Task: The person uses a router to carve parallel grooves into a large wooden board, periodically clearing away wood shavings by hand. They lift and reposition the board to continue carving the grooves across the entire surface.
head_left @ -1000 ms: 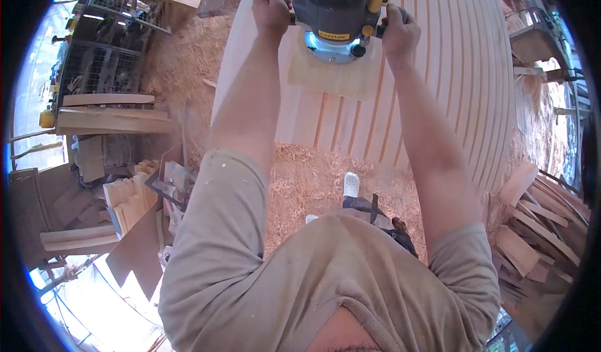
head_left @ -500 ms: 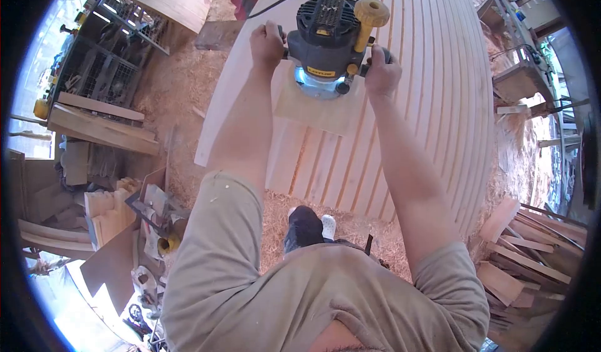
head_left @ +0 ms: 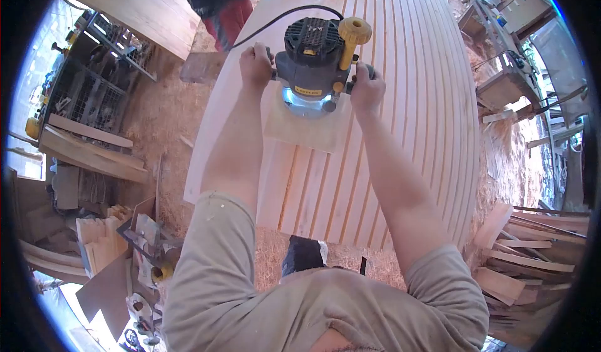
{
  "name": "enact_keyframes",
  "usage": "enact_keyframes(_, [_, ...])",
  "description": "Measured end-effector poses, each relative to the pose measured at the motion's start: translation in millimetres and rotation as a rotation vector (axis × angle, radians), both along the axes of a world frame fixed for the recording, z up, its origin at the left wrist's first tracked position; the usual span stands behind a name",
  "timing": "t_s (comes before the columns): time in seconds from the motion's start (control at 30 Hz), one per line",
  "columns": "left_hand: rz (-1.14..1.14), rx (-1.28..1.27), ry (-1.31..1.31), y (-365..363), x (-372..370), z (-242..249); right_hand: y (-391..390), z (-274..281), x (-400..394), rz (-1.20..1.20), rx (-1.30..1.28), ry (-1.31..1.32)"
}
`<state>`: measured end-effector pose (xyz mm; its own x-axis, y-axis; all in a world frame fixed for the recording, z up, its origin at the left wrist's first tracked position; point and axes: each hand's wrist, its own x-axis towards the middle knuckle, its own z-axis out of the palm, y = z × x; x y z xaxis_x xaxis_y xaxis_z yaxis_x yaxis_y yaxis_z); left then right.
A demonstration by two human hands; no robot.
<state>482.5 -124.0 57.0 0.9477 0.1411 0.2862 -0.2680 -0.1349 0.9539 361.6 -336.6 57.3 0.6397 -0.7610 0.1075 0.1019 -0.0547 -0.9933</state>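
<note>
A dark router (head_left: 311,54) with a yellow knob and a lit base stands on a square wooden plate (head_left: 303,131). This plate lies over a large wooden panel (head_left: 407,101) with long parallel grooves. My left hand (head_left: 256,67) is wrapped round the router's left handle, and my right hand (head_left: 367,89) is closed round its right handle. A black cord runs from the top of the router toward the upper left. What the cutter touches is hidden under the base.
Another person (head_left: 219,7) in red and grey trousers stands beyond the panel's left edge. Stacked boards (head_left: 94,148) and a metal rack (head_left: 94,89) are at the left. Wood offcuts (head_left: 526,258) lie at the lower right, near a wooden stand (head_left: 507,89).
The view has tilted up and shifted slightly, so the router and both hands appear lower and further left. More of the other person now shows. Both hands keep their hold.
</note>
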Motion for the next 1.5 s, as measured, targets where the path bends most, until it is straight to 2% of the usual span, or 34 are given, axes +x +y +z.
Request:
enact_keyframes(0.1, [0.05, 0.067, 0.003, -5, 3, 4, -8, -6, 9, 0.013, -0.025, 0.003])
enact_keyframes(0.23, [0.0, 0.051, -0.007, -7, 14, -2, -16, -15, 20, 0.0, -0.08, -0.006])
enact_keyframes(0.3, [0.017, 0.079, -0.02, -10, 18, -2, -18, -14, 23, 0.023, -0.036, 0.006])
enact_keyframes(0.43, [0.004, -0.006, 0.041, -16, 28, -6, -19, -11, 30, -0.003, -0.05, 0.004])
enact_keyframes(0.5, [0.014, 0.025, 0.042, -15, 35, -9, -24, -12, 34, 0.055, 0.021, 0.017])
enact_keyframes(0.57, [0.022, 0.057, -0.008, -17, 52, -25, -20, -7, 34, 0.014, -0.004, -0.001])
enact_keyframes(0.97, [-0.036, 0.026, 0.0, -30, 67, -20, -33, -8, 53, -0.002, -0.091, 0.047])
enact_keyframes(1.03, [-0.031, -0.026, 0.041, -32, 74, -21, -32, -8, 59, -0.013, -0.021, -0.04])
enact_keyframes(1.17, [-0.03, -0.045, 0.088, -38, 70, -9, -38, -6, 67, -0.008, -0.026, -0.034])
enact_keyframes(1.23, [-0.028, 0.007, 0.052, -39, 77, -10, -39, -2, 68, 0.059, 0.082, -0.042])
enact_keyframes(1.27, [-0.023, 0.02, 0.048, -41, 80, -12, -40, -1, 69, 0.008, -0.024, -0.015])
enact_keyframes(1.4, [-0.01, 0.088, -0.015, -48, 89, -10, -54, -8, 81, 0.006, -0.024, -0.039])
enact_keyframes(1.5, [-0.005, 0.011, 0.018, -54, 98, -11, -57, -4, 87, 0.017, -0.039, -0.033])
